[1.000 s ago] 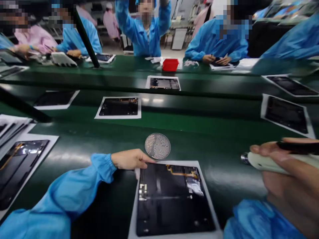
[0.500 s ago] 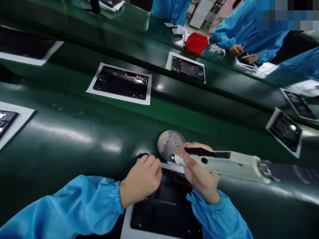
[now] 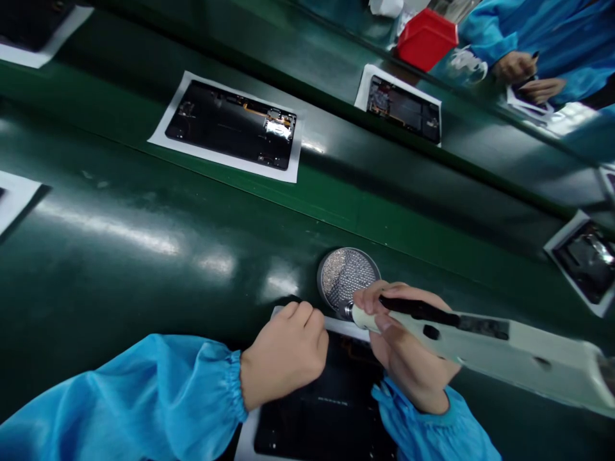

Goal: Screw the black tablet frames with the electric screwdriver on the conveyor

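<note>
My right hand (image 3: 408, 349) is wrapped round a cream electric screwdriver (image 3: 490, 349) with a black trigger lever. Its metal tip rests at the near edge of a round silver dish of tiny screws (image 3: 348, 276). My left hand (image 3: 288, 352) has curled fingers pressed on the far edge of an open black tablet on a white sheet (image 3: 317, 422), just below the dish. Both sleeves are blue.
The green conveyor belt (image 3: 144, 218) carries more open tablets on white sheets: one at the far left centre (image 3: 230, 125), another beyond (image 3: 402, 104), one at the right edge (image 3: 583, 259). A red bin (image 3: 425, 40) and another person's hands (image 3: 528, 73) lie across the line.
The view has tilted down toward the belt. My right hand brought the screwdriver from the right edge over to the screw dish. My left hand stayed on the tablet's far edge.
</note>
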`<state>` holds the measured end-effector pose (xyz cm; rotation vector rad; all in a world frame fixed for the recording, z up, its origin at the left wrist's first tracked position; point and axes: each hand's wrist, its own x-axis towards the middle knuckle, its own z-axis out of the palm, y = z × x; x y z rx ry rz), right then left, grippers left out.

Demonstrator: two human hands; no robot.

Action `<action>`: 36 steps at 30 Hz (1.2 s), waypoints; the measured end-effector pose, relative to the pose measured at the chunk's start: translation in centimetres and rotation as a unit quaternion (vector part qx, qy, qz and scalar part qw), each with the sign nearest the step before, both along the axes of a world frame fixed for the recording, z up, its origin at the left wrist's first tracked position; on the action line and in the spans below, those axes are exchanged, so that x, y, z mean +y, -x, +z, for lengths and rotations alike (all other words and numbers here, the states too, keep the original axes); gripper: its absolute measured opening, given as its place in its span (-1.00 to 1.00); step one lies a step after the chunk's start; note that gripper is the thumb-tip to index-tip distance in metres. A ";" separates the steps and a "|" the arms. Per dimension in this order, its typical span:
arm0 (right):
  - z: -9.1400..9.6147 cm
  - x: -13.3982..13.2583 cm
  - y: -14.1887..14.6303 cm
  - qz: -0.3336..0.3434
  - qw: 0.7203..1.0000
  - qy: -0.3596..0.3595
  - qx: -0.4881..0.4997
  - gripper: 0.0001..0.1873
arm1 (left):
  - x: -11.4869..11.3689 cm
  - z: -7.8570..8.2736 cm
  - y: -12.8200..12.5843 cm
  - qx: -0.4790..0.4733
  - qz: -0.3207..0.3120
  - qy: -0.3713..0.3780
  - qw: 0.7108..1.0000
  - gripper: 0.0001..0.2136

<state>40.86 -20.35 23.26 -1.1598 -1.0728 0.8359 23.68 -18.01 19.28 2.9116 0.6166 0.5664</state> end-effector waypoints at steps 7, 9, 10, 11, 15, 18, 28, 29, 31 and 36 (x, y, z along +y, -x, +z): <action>-0.2 -0.1 -0.1 -0.004 1.000 -0.005 -0.005 -0.72 | 0.1 0.1 0.0 -0.006 -0.001 0.007 1.000 -0.86; -0.3 -0.1 -0.1 0.001 1.000 -0.004 -0.006 -0.71 | 0.1 0.2 0.0 -0.008 -0.001 0.009 1.000 -0.87; -0.3 -0.1 -0.1 0.003 1.000 -0.003 -0.006 -0.71 | 0.1 0.2 0.0 -0.009 0.000 0.011 1.000 -0.86; -0.4 -0.1 -0.1 0.005 1.000 -0.004 -0.006 -0.72 | 0.1 0.2 -0.1 -0.010 0.001 0.012 1.000 -0.86; -0.5 -0.1 -0.1 0.010 1.000 -0.011 -0.009 -0.71 | 0.2 0.4 -0.1 -0.011 0.002 0.015 1.000 -0.86; 0.4 -0.3 -0.2 0.006 1.000 -0.018 -0.003 -0.69 | 0.5 0.6 0.1 -0.005 0.001 0.019 1.000 -0.85; 1.5 -4.5 -1.1 -0.038 0.999 -0.021 -0.008 -0.71 | -0.2 -0.9 -1.6 -0.035 -0.060 0.050 0.996 -0.92; 1.2 -4.8 -1.1 -0.038 0.999 -0.016 -0.009 -0.70 | -0.3 -1.2 -1.9 -0.033 -0.063 0.056 0.996 -0.92; 0.6 -5.3 -1.1 -0.048 0.999 -0.008 -0.009 -0.71 | -0.4 -1.5 -2.2 -0.027 -0.065 0.064 0.995 -0.93; 0.2 -5.3 -1.0 -0.055 0.998 -0.011 -0.009 -0.72 | -0.2 -1.7 -2.4 -0.025 -0.071 0.067 0.995 -0.91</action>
